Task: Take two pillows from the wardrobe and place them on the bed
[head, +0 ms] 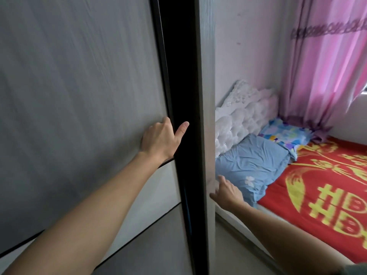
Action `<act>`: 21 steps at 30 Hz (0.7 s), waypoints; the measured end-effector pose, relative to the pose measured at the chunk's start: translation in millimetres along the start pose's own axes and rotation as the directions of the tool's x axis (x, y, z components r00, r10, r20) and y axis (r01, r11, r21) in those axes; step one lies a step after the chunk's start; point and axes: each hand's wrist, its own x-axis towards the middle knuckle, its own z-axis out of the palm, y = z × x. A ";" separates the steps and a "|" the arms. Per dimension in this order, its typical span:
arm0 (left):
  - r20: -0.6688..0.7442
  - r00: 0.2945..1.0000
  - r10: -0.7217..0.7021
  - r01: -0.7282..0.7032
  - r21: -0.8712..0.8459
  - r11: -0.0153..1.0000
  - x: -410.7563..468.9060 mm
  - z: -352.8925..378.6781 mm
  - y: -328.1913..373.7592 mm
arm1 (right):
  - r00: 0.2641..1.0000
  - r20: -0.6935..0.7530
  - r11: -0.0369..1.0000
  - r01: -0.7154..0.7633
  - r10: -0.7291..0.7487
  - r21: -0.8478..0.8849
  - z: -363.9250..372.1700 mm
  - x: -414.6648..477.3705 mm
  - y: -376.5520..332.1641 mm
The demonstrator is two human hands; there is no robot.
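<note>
A grey sliding wardrobe door [79, 96] fills the left of the view, with a narrow dark gap [182, 96] beside it. My left hand [160, 139] lies flat on the door's right edge, thumb sticking out over the gap. My right hand [226, 192] rests with spread fingers against the wardrobe's grey side panel [206, 116]. On the bed [317, 195], under a red and yellow cover, a light blue pillow [250, 165] and a blue patterned pillow [286, 135] lie by the white tufted headboard [244, 112]. The wardrobe's inside is too dark to see.
Pink curtains [321, 66] hang at the far right behind the bed. A pale wall [248, 46] stands behind the headboard. A strip of floor [238, 245] runs between wardrobe and bed.
</note>
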 end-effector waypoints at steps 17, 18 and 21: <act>0.088 0.968 -0.235 0.215 0.189 0.958 61.7 56.5 86.9 | 0.931 0.206 0.948 0.271 -0.302 0.168 -40.9 56.5 22.9; 0.089 0.962 -0.257 0.239 0.173 0.955 63.2 58.8 88.8 | 0.926 0.207 0.943 0.284 -0.317 0.173 -39.2 58.6 25.1; 0.065 0.953 -0.296 0.285 0.135 0.949 64.4 63.8 88.9 | 0.920 0.222 0.942 0.293 -0.324 0.163 -41.0 59.9 27.1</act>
